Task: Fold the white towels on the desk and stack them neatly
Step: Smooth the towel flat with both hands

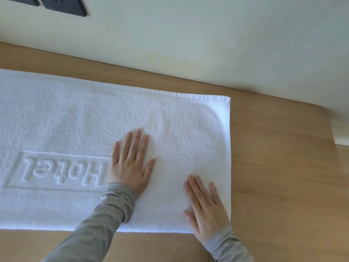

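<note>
While the towel (pixel 75 114) is lying flat on the worktop (pixel 273 167), left grip (pixel 130 163) and right grip (pixel 205 207) are pressing it near its right edge, fingers straight and spread, pinching nothing; judging that smoothing outward evenly is going to give a square fold.

From my end I see a pale cream wall (pixel 207 44) running behind a light wooden surface (pixel 283 167); the two meet in a thin shadowed seam. Two dark flat panels (pixel 64 5) sit on the wall at the top left, partly out of view. A whitish block (pixel 340 131) juts in at the right edge. The light is soft and even.
</note>
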